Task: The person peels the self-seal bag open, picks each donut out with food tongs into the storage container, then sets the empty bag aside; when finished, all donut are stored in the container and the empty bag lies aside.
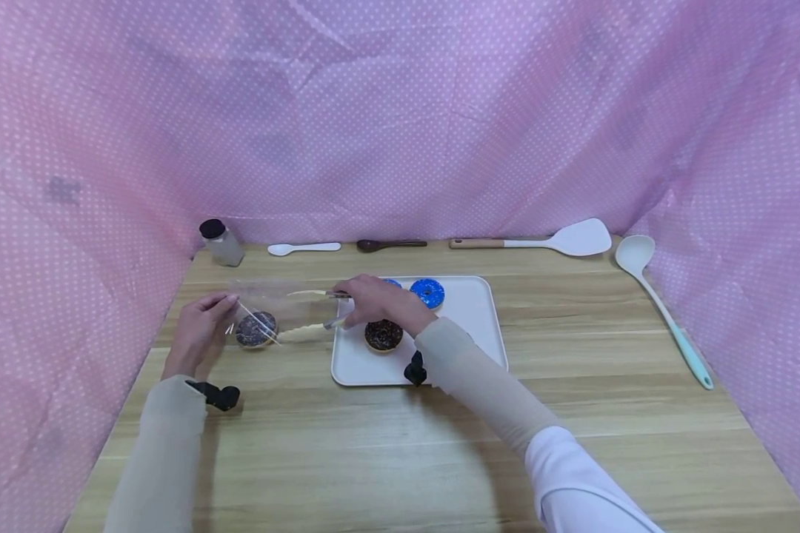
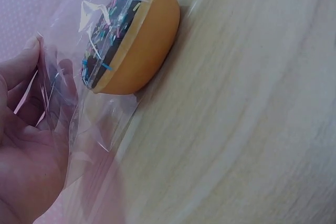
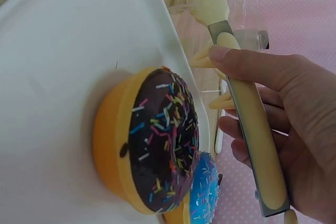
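Note:
My left hand [image 1: 196,329] pinches the edge of a clear plastic bag [image 2: 100,135] at the left of the table. Inside the bag lies a chocolate-topped toy donut [image 2: 142,40] with coloured sprinkles, tilted in the left wrist view. My right hand [image 1: 383,300] holds cream-coloured tongs [image 3: 257,140], thumb on one arm and fingers on the other. Their spread tips reach left, overlapping the bag in the head view. Below the right hand, a second chocolate donut [image 3: 163,135] rests on a white tray [image 1: 456,348], with a blue donut [image 1: 428,293] behind it; another blue one is partly hidden.
Along the back edge stand a black-lidded jar [image 1: 222,243], a white spoon [image 1: 304,249], a dark brown spoon [image 1: 390,244] and a white spatula [image 1: 580,237]. A ladle with a mint handle [image 1: 690,359] lies at the right. Pink dotted cloth [image 1: 400,118] surrounds the table.

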